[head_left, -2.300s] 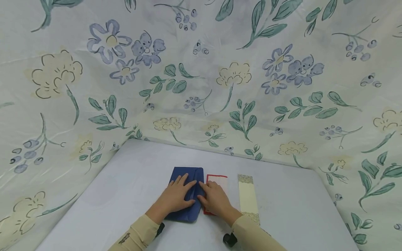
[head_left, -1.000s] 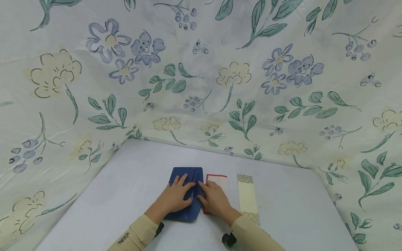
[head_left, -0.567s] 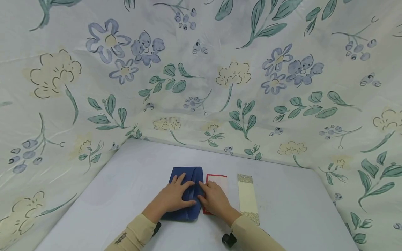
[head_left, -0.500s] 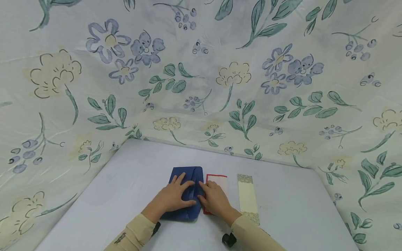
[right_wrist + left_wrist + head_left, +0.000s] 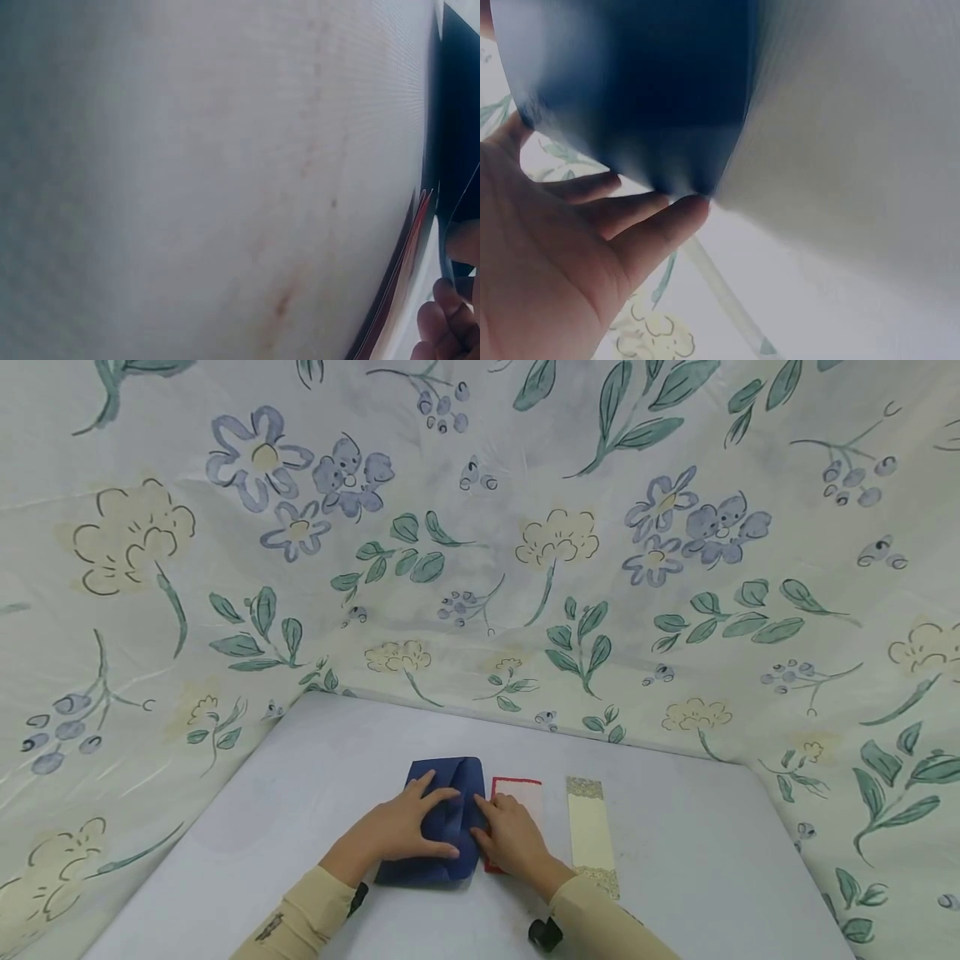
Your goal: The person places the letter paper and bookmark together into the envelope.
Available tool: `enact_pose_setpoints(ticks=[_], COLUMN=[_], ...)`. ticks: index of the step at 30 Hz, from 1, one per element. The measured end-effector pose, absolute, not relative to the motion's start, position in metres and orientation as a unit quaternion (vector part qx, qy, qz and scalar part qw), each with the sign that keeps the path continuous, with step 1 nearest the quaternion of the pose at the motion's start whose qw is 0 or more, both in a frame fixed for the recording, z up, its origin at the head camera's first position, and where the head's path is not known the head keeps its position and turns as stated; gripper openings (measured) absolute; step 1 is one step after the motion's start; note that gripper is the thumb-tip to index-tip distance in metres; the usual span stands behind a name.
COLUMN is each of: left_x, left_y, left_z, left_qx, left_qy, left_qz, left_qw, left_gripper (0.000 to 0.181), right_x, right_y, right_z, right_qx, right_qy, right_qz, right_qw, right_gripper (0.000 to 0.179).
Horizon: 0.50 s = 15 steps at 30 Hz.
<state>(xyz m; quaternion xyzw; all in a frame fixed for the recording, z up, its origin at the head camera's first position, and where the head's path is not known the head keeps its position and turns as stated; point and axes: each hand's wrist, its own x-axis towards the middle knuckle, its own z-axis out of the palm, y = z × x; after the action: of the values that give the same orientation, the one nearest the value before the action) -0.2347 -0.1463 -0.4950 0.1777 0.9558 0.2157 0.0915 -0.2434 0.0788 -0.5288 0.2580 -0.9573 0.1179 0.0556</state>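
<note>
A dark blue paper envelope [image 5: 442,822] lies on the white table with a raised, creased fold down its middle. My left hand [image 5: 393,831] grips it from the left, thumb and index finger spread over the fold. In the left wrist view, several fingertips [image 5: 694,210] meet the envelope's bowed edge. Thumb and curled fingers of my right hand [image 5: 513,835] pinch the right edge. Partly under that hand lies a white card with a red border [image 5: 519,785]. To its right is a cream strip with glittery ends [image 5: 592,831].
The white table [image 5: 697,852] runs back to a floral cloth [image 5: 480,568] hanging behind and at both sides. A black wrist device [image 5: 545,933] sits under the right forearm, and another [image 5: 358,897] shows by the left.
My left hand has shifted left, drawing the envelope's left side with it. The envelope looks wider and its middle fold stands more raised. The right hand has barely moved.
</note>
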Motion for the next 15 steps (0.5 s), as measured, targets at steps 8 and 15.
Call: enact_pose_setpoints(ticks=[8, 15], left_x=[-0.237, -0.234], left_y=[-0.155, -0.158], left_z=[-0.493, -0.488], left_qx=[0.190, 0.191], left_qy=[0.947, 0.940], left_qz=[0.231, 0.248], left_qw=[0.114, 0.134], left_gripper=[0.115, 0.132], right_x=[-0.242, -0.241], right_y=[0.077, 0.075], right_z=[-0.528, -0.525], right_qx=[0.259, 0.246], right_qy=[-0.956, -0.960], right_qz=[0.123, 0.127], right_qw=[0.057, 0.045], right_gripper=[0.054, 0.056])
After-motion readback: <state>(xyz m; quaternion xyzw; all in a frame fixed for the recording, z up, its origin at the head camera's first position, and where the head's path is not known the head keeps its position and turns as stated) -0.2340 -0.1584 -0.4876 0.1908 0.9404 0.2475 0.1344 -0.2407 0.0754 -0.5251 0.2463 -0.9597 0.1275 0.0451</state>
